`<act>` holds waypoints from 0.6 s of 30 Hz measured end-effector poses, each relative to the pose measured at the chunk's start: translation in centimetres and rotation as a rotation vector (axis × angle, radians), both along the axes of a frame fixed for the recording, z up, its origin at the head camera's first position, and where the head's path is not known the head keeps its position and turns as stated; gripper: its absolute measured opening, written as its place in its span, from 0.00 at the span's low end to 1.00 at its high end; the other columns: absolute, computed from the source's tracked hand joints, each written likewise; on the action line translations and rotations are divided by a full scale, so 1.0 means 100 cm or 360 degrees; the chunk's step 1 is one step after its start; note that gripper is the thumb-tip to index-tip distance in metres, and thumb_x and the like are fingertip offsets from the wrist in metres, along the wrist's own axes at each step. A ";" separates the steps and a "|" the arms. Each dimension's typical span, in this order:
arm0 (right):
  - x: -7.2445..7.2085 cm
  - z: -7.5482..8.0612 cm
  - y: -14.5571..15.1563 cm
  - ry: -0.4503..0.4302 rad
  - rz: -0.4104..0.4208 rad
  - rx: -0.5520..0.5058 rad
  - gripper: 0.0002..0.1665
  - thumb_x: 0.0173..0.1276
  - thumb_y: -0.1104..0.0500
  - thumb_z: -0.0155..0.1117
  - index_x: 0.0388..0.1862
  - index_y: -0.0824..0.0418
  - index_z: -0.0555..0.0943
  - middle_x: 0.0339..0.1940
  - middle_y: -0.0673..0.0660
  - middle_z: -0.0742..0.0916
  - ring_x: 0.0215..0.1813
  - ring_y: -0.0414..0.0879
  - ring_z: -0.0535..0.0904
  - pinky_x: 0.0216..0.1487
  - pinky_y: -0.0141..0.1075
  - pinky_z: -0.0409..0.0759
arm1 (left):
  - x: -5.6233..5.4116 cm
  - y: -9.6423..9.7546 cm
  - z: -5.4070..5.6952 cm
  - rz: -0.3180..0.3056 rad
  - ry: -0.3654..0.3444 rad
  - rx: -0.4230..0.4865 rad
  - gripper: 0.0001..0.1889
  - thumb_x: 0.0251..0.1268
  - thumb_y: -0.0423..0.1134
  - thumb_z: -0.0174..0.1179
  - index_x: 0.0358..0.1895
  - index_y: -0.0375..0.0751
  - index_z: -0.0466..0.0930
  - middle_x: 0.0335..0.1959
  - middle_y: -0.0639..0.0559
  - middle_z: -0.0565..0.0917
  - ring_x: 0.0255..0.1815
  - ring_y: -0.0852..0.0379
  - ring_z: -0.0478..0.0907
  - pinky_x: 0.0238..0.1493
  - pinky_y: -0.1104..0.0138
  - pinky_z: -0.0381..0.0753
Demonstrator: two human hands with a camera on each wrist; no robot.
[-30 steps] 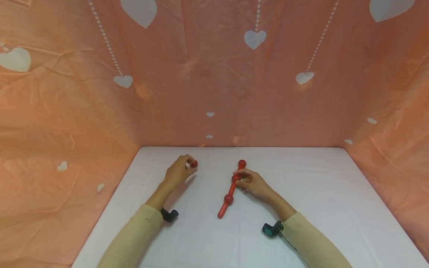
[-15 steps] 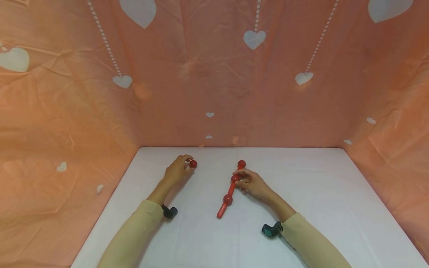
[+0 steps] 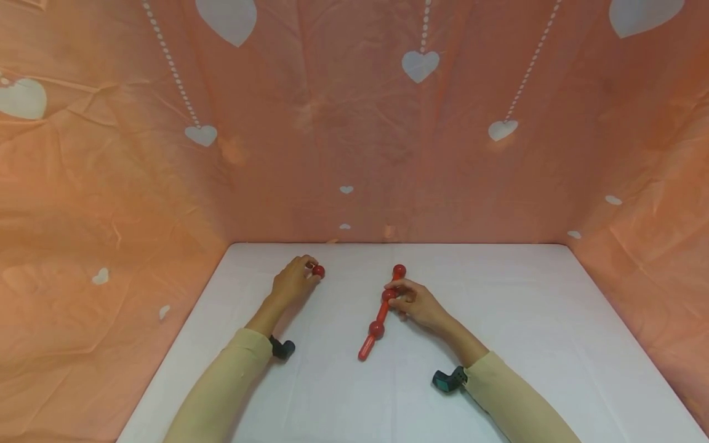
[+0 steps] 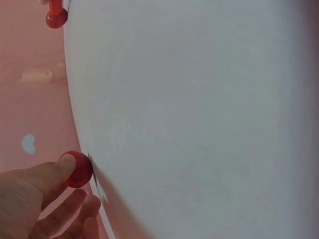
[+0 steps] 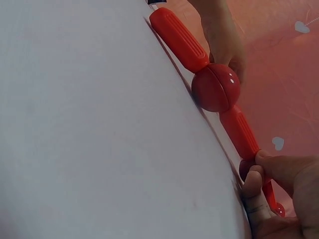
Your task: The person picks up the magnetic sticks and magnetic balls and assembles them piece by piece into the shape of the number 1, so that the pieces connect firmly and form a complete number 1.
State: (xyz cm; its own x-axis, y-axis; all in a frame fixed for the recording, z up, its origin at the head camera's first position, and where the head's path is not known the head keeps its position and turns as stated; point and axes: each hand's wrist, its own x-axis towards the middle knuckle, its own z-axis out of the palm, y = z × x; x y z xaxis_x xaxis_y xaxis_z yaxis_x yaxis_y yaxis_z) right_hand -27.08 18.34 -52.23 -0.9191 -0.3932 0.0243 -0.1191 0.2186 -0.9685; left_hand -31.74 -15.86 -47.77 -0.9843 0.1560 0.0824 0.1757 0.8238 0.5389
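Note:
At the back left of the table, my left hand [image 3: 290, 284] pinches a small red ball [image 3: 318, 271] close over the white surface. The left wrist view shows the thumb pressed on this ball [image 4: 79, 170], with the other fingers curled below. Right of centre lies a row of red ribbed rods and red balls [image 3: 376, 330] joined end to end, slanting from front left to back right. My right hand [image 3: 423, 306] holds this row at its middle ball, thumb and fingertips around it. In the right wrist view a ribbed rod [image 5: 180, 41] forms the row's near end, and the fingers partly hide the middle ball.
A white table [image 3: 343, 400] lies under both hands. Orange cloth with white hearts [image 3: 310, 154] rises at its back edge and along both sides. Each wrist carries a small black camera, one at the left [image 3: 284, 349] and one at the right [image 3: 450, 379].
My left hand has shifted its fingers on the ball, which shows more and sits slightly further left than a second ago. The right hand and the red row have stayed in place.

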 end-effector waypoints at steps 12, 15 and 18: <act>0.004 0.005 -0.003 0.0017 -0.0040 0.0021 0.22 0.76 0.66 0.70 0.67 0.66 0.81 0.41 0.60 0.89 0.28 0.46 0.80 0.33 0.32 0.82 | -0.002 -0.003 -0.001 -0.0016 0.0003 -0.0001 0.19 0.73 0.40 0.70 0.60 0.40 0.79 0.59 0.39 0.86 0.59 0.39 0.82 0.58 0.40 0.80; 0.004 0.005 -0.003 0.0019 -0.0045 0.0023 0.22 0.76 0.66 0.70 0.67 0.65 0.81 0.41 0.60 0.89 0.28 0.46 0.80 0.33 0.32 0.82 | -0.003 -0.004 -0.001 -0.0012 -0.0010 0.0000 0.19 0.73 0.40 0.70 0.60 0.41 0.78 0.60 0.39 0.86 0.60 0.39 0.83 0.59 0.40 0.79; 0.004 0.005 -0.003 0.0015 -0.0047 0.0032 0.22 0.76 0.65 0.70 0.67 0.65 0.81 0.42 0.60 0.89 0.28 0.46 0.80 0.33 0.32 0.82 | -0.002 -0.004 -0.001 -0.0004 -0.0023 0.0001 0.18 0.74 0.41 0.69 0.61 0.41 0.78 0.62 0.39 0.86 0.61 0.39 0.83 0.60 0.40 0.79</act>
State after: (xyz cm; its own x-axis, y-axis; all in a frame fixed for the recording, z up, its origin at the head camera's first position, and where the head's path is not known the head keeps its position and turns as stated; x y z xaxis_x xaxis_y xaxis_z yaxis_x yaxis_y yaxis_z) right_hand -26.68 18.04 -51.77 -0.9301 -0.3664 0.0253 -0.1213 0.2414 -0.9628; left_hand -31.96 -16.26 -47.84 -0.9850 0.1586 0.0684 0.1701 0.8229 0.5421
